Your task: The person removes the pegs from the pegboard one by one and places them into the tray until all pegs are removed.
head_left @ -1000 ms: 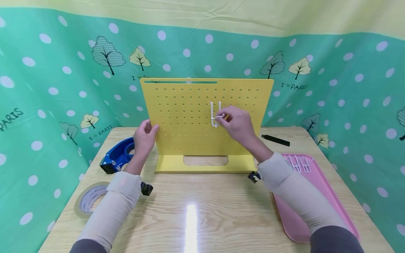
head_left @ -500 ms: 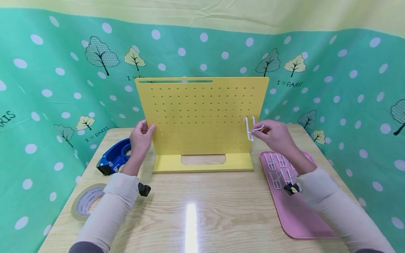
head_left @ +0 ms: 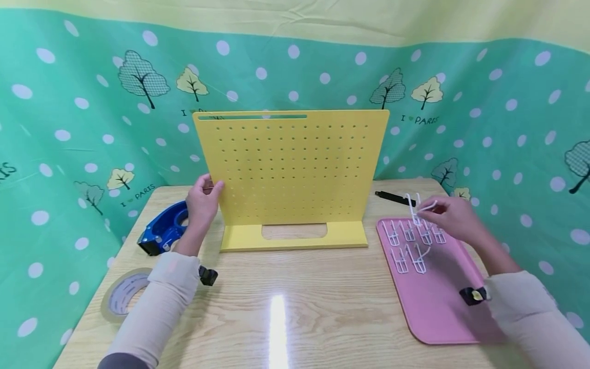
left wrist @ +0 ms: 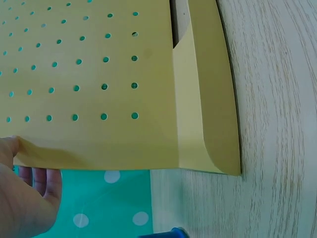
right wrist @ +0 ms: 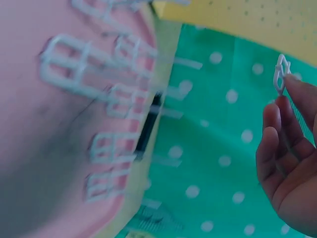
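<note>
A yellow pegboard (head_left: 290, 169) stands upright on its own base on the wooden table. My left hand (head_left: 203, 202) grips its left edge, thumb on the front face and fingers behind, as the left wrist view also shows around the board edge (left wrist: 99, 153). Over the far part of a pink tray (head_left: 442, 297), my right hand (head_left: 454, 218) pinches a white wire pegboard hook (head_left: 415, 211). In the right wrist view this hook (right wrist: 281, 74) sits between thumb and fingertips. Several similar white hooks (head_left: 400, 262) lie in rows on the tray below.
A blue tape dispenser (head_left: 161, 230) lies left of the board, partly behind my left forearm. Nearer sits a roll of clear tape (head_left: 121, 297). A black pen-like stick (head_left: 392, 198) lies behind the tray. A patterned green curtain (head_left: 276, 61) hangs behind the table.
My right hand has moved right and down with the hook, from in front of the board to above the tray. The left hand keeps its grip on the board's edge.
</note>
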Motion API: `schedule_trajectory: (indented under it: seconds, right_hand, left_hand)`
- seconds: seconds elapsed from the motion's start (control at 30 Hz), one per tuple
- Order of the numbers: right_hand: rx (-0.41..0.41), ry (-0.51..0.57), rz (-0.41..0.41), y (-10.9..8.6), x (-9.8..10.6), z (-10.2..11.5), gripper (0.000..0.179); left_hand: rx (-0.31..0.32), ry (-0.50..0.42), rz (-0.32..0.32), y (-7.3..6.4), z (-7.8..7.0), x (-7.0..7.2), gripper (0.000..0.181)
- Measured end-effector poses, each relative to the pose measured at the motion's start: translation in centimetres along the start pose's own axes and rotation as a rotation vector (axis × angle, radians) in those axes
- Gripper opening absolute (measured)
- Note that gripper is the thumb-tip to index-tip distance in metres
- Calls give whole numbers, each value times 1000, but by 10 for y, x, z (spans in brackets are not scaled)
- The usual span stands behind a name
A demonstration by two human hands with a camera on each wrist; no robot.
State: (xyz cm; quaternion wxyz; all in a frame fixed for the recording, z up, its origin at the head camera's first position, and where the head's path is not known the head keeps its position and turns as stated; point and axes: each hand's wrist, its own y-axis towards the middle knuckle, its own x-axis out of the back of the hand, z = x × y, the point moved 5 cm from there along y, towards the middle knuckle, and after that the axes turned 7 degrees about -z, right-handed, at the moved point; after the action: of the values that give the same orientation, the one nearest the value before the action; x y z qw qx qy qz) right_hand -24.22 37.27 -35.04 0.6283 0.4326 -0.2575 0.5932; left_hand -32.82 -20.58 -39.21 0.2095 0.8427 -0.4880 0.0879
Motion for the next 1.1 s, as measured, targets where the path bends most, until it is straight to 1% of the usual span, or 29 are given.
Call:
schedule_trajectory:
  seconds: [0.17, 0.27, 0.37, 0.5, 0.67, 0.9, 1.1]
  right_hand:
    - [-22, 11, 25, -18, 6, -29, 17]
    - [-14, 12, 59, -29, 8, -44, 13]
    - [-28, 0, 104, -38, 5, -57, 10]
    - [-61, -30, 167, -50, -5, -74, 8]
    - [-40, -73, 191, -59, -19, -86, 6]
    - [-86, -59, 227, -69, -38, -99, 10]
    - [-103, -71, 241, -71, -44, -104, 8]
  left_hand:
    - [-3, 3, 0, 1, 1, 0, 39]
    - [-1, 4, -1, 0, 0, 1, 39]
    - [-2, 10, -3, 0, -1, 2, 38]
    - [-10, 18, -5, -1, -2, 2, 38]
    - [-9, 16, -2, -1, -1, 1, 38]
    - [-8, 15, -1, -1, 0, 1, 38]
    - [-14, 19, -2, 0, -1, 0, 38]
